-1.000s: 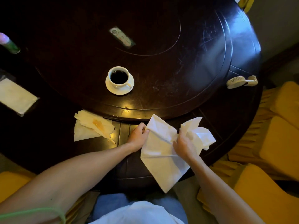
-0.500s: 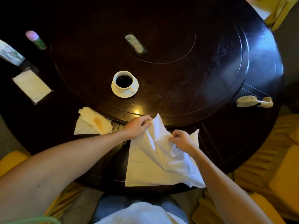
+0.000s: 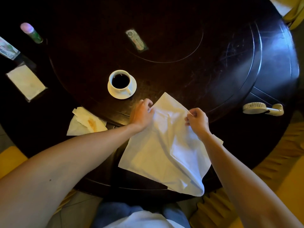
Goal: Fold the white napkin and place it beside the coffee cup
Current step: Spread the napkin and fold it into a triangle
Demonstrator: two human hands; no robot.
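Both my hands grip the white napkin on the dark worktop.
My left hand pinches its left edge, my right hand its upper right edge; it lies rumpled just below the coffee cup, overhanging the near rim.

Your white napkin lies spread open and rumpled on the near part of the dark desk, one corner pointing up toward the cup and its lowest corner hanging past the desk's near edge. Your coffee cup is white, full of black coffee, upright on a white saucer, just beyond the napkin's upper left edge, not touching it.
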